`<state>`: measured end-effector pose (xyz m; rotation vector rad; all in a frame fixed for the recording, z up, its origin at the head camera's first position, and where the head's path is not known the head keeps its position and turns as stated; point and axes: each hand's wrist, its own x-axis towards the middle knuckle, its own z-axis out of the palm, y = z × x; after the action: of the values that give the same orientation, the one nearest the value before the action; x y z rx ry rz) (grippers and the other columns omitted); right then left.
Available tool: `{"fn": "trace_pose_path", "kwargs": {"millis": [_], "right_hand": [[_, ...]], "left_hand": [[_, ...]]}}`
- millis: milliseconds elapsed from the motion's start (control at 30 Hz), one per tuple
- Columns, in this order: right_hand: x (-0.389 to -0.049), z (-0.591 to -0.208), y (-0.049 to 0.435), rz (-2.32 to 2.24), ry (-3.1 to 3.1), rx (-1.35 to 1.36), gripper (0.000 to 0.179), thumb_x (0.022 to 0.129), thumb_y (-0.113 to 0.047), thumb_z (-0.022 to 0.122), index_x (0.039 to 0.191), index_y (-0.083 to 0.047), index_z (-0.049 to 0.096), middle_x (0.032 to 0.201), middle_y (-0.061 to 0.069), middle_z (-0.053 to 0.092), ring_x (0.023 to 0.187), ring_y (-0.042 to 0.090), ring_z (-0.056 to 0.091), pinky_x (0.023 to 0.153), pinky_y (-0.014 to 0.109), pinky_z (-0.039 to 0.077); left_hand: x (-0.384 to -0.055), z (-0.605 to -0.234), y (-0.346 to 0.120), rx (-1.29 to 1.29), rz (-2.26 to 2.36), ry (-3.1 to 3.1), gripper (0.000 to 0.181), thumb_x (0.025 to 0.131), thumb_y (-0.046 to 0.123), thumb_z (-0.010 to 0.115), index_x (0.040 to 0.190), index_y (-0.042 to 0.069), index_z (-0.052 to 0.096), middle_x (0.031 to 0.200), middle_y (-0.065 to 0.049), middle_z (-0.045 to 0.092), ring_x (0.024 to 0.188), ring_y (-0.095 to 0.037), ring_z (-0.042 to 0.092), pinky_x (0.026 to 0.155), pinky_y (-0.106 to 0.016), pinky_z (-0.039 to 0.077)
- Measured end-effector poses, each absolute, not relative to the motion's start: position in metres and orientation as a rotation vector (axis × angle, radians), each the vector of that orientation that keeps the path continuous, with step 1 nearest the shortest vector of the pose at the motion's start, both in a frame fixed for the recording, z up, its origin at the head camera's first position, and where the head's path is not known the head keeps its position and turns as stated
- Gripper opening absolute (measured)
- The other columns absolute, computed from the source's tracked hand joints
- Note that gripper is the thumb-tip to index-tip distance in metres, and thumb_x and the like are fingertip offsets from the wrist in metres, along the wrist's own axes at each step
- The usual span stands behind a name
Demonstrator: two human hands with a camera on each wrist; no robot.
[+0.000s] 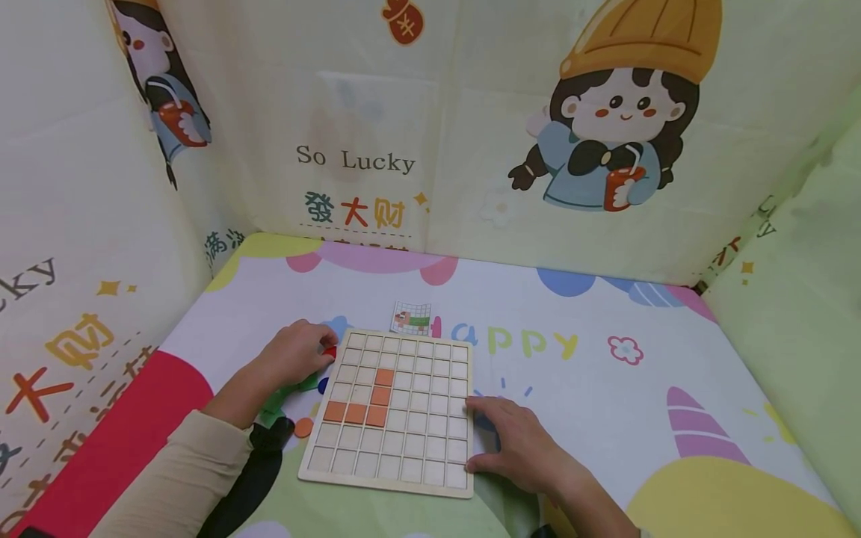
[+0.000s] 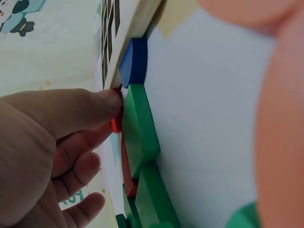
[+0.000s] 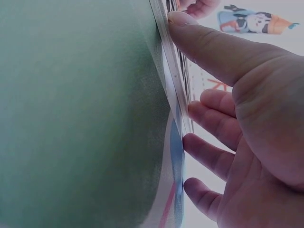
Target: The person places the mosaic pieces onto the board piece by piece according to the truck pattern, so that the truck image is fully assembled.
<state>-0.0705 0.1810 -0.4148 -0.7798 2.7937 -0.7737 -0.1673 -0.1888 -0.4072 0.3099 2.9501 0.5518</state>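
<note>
A square wooden grid board (image 1: 420, 430) lies on the table, with several orange square tiles (image 1: 382, 396) set in its left half in a stepped line. At the board's upper left edge my left hand (image 1: 292, 357) pinches a small red piece (image 2: 117, 125) between thumb and index finger; the fingertips hide most of it. Beside those fingertips, in the left wrist view, are a blue piece (image 2: 137, 61) and a green block (image 2: 141, 130). My right hand (image 1: 518, 444) touches the board's right edge with thumb and fingertips spread, its fingers loosely extended.
Several green pieces (image 1: 272, 407) lie under and beside the left forearm, with an orange round piece (image 1: 303, 427) near the board's left edge. A small card (image 1: 412, 319) with a gridded picture lies behind the board. Printed cloth walls (image 1: 471, 224) enclose the table's back and sides.
</note>
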Motion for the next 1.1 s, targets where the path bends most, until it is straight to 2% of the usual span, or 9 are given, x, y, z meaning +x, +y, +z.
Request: {"fn": "trace_pose_path", "kwargs": {"millis": [200, 467, 1100], "right_hand": [[-0.0712, -0.4157, 0.1816, -0.773, 2.8, -0.788, 0.078, 0.077, -0.047, 0.084, 0.138, -0.008, 0.055, 0.138, 0.006, 0.058, 0.128, 0.031, 0.051, 0.101, 0.057, 0.039], [-0.0718, -0.4166, 0.1815, -0.771, 2.806, -0.794, 0.078, 0.077, -0.048, 0.084, 0.138, -0.008, 0.056, 0.137, 0.006, 0.058, 0.128, 0.031, 0.051, 0.102, 0.057, 0.039], [-0.0716, -0.4179, 0.1806, -0.767, 2.801, -0.773, 0.079, 0.077, -0.047, 0.084, 0.138, -0.008, 0.055, 0.138, 0.006, 0.058, 0.129, 0.032, 0.05, 0.102, 0.058, 0.038]], "left_hand": [[-0.1682, -0.4088, -0.1889, 0.308, 0.563, 2.945, 0.028, 0.086, 0.013, 0.077, 0.111, 0.002, 0.071, 0.099, -0.011, 0.065, 0.096, -0.029, 0.054, 0.081, -0.042, 0.056], [-0.1696, -0.4086, -0.1919, 0.324, 0.592, 2.934, 0.028, 0.086, 0.012, 0.076, 0.111, 0.001, 0.07, 0.101, -0.011, 0.067, 0.097, -0.03, 0.055, 0.086, -0.045, 0.054], [-0.1678, -0.4083, -0.1912, 0.347, 0.614, 2.954, 0.029, 0.086, 0.012, 0.077, 0.111, -0.002, 0.07, 0.098, -0.011, 0.067, 0.095, -0.028, 0.054, 0.08, -0.039, 0.056]]}}
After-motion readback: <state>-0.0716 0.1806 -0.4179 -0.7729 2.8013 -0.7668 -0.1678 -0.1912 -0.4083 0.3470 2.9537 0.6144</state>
